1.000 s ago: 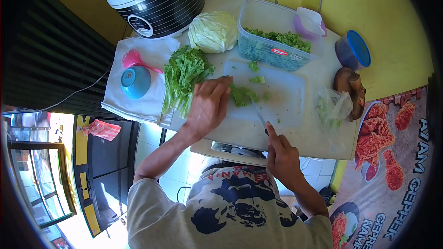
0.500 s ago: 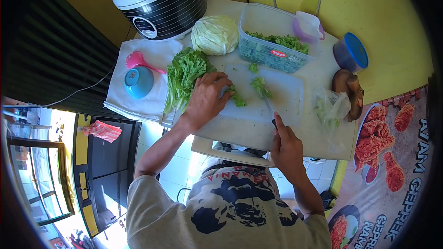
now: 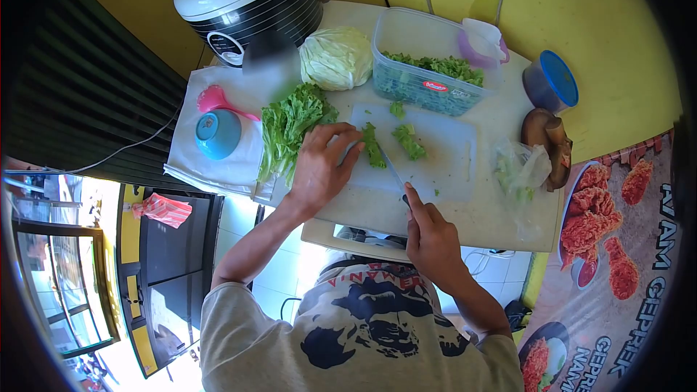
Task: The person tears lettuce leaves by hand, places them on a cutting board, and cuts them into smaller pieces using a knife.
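Note:
My right hand (image 3: 433,239) is closed round the dark handle of a knife (image 3: 393,168). Its blade points away from me over the white cutting board (image 3: 443,174), beside a cut strip of green lettuce (image 3: 373,147). At the board's left edge, my left hand (image 3: 323,167) has curled fingers, with a gap between thumb and forefinger and nothing visible in it. Just behind that hand lies a leafy lettuce bunch (image 3: 294,127). Another cut lettuce piece (image 3: 409,142) rests mid-board, with small scraps around it.
Behind the board stand a clear plastic container (image 3: 428,94) of cut lettuce and a cabbage (image 3: 335,58). A rice cooker (image 3: 254,3) is at the back left, near a blue bowl (image 3: 218,134) and pink ladle (image 3: 213,98). A plastic bag (image 3: 519,170) lies right.
My right hand and the knife have moved left, bringing the blade beside the lettuce strip. My left hand has lifted off that strip. A dark blur now appears before the rice cooker.

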`<state>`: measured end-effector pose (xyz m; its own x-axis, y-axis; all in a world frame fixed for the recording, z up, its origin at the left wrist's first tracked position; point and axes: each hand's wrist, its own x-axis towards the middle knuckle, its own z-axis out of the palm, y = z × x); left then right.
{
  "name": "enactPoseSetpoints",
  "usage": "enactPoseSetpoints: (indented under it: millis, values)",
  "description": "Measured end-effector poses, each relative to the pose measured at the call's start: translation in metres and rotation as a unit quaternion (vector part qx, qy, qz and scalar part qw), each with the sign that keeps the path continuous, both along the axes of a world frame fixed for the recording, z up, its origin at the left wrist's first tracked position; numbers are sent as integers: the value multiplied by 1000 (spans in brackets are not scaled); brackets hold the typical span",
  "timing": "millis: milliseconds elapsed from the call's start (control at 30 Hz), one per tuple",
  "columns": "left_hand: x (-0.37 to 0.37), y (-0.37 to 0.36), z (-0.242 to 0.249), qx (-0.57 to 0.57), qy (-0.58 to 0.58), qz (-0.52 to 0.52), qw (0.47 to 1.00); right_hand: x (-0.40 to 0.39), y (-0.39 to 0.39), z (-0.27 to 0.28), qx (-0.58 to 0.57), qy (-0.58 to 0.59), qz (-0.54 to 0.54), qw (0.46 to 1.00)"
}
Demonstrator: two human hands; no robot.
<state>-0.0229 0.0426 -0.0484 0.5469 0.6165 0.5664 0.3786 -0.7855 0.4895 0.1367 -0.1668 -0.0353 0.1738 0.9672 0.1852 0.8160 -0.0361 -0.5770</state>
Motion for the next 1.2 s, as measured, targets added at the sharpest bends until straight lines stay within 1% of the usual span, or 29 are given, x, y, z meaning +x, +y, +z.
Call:
enactPoseSetpoints:
  millis: [67,167,267,367,467,567,667,767,867,967,1067,1200]
  values:
    - [-6,-6,3,31,41,-22,998,-5,-1,5,-33,28,4,999]
    - [-8,-6,-7,40,69,-21,997,-4,-4,1,-58,-2,5,998]
    - [-8,-13,-6,34,67,-13,997,0,-4,3,-53,-21,-3,998]
    - [-9,-16,-6,42,71,-8,997,2,3,-8,27,-19,9,999]
    - [-8,-15,-7,51,78,-3,996,-4,14,-3,19,-33,8,999]
    - [-10,-14,-8,46,76,-6,996,-1,11,6,-18,-3,2,1000]
    - [-11,-16,-6,44,88,-4,995,11,-2,6,-31,-43,-12,999]
    - [-12,-17,-5,47,91,0,995,16,-12,14,-40,-46,-22,998]
    - [-12,-16,-9,45,82,2,996,19,-14,8,-4,-42,-8,999]
    - [-7,-17,-7,35,53,-17,998,19,-10,6,-7,-47,-1,999]
    - [-2,-17,-1,105,112,-37,988,16,-7,8,4,-26,-13,1000]
    - [-5,-17,-11,98,139,-12,985,17,-1,3,61,6,-18,998]
